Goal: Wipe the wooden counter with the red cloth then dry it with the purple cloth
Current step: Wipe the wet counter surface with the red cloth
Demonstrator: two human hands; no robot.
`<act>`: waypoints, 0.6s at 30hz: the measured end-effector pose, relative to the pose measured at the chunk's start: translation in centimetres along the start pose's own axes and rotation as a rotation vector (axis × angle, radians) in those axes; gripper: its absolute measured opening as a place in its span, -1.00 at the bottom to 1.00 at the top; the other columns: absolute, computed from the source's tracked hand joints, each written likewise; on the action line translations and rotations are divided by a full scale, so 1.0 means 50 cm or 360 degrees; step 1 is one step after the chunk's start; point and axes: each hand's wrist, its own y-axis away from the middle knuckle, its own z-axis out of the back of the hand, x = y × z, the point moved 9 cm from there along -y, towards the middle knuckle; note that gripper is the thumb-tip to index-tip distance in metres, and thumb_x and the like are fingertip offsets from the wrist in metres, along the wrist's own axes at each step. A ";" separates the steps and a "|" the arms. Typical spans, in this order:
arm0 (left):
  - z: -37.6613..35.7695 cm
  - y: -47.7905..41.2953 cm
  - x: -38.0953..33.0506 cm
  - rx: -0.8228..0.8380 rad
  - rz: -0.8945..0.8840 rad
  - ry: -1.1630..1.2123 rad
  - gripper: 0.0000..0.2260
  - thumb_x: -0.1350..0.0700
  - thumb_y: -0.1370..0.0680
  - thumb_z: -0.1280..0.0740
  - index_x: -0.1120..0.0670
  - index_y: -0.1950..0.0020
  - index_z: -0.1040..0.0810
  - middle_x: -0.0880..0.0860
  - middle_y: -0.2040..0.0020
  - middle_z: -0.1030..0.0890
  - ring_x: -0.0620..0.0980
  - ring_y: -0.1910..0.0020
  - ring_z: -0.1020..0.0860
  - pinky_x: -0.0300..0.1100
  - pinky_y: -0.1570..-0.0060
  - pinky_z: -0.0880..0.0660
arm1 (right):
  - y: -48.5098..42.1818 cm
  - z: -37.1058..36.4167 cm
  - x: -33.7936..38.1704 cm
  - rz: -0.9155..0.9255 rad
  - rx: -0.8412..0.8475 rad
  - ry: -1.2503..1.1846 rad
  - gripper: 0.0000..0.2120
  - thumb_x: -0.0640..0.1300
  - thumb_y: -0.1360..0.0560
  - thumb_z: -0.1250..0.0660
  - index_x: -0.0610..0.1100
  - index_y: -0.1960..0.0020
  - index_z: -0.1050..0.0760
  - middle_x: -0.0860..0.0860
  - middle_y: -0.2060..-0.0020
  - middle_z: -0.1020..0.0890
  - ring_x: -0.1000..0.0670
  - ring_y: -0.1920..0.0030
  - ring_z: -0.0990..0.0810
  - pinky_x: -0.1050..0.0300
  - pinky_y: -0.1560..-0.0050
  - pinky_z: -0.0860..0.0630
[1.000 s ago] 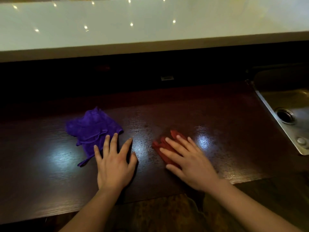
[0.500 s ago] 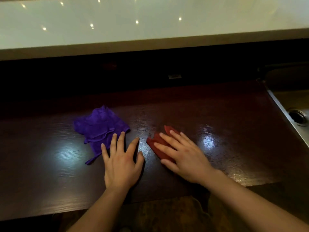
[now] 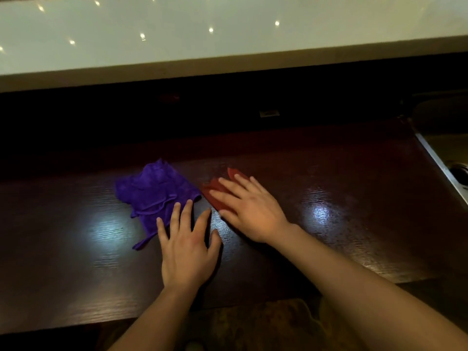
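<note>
Our right hand [image 3: 249, 214], fingers flat, presses the red cloth [image 3: 215, 191]; the purple cloth [image 3: 154, 191] lies just left, under our flat left hand's [image 3: 188, 252] fingertips.

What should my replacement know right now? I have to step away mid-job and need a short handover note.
Right hand: flat, palm down, pressing the red cloth onto the wooden counter.
Left hand: flat on the counter, fingertips at the near edge of the purple cloth, not gripping it.
Cloths: the two lie side by side, purple crumpled to the left of the red.
Sink: at the counter's right end.
Done: wiping under way; the surface right of the red cloth looks streaked with moisture.
Left: wipe the left part, then dry everything with the purple cloth.
</note>
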 end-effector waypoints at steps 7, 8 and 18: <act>-0.004 -0.002 0.002 -0.0016 0.0002 0.0003 -0.53 -0.19 -0.53 -0.10 -0.11 -0.41 -0.39 0.12 -0.54 -0.30 0.12 -0.58 -0.09 0.32 -0.48 0.03 | 0.178 0.108 -0.344 -0.1166 -0.0291 -0.0009 -0.51 0.14 -0.60 -0.14 0.09 -0.51 -0.26 -0.04 -0.53 -0.29 -0.17 -0.53 -0.19 -0.20 -0.51 -0.12; -0.004 -0.002 0.002 -0.0009 0.0000 -0.0004 -0.52 -0.19 -0.53 -0.09 -0.10 -0.42 -0.39 0.12 -0.54 -0.30 0.12 -0.58 -0.08 0.32 -0.48 0.04 | 0.193 0.103 -0.325 -0.1139 -0.0310 0.0005 -0.51 0.14 -0.60 -0.14 0.09 -0.51 -0.26 -0.03 -0.53 -0.29 -0.17 -0.53 -0.19 -0.20 -0.51 -0.12; 0.012 0.003 -0.008 -0.0018 0.0026 0.0043 -0.53 -0.15 -0.52 -0.12 -0.07 -0.39 -0.44 0.12 -0.53 -0.31 0.12 -0.57 -0.11 0.30 -0.49 0.04 | 0.320 0.124 -0.412 -0.1326 -0.0347 0.0047 -0.50 0.16 -0.60 -0.12 0.08 -0.51 -0.27 -0.10 -0.51 -0.32 -0.21 -0.51 -0.22 -0.26 -0.48 -0.17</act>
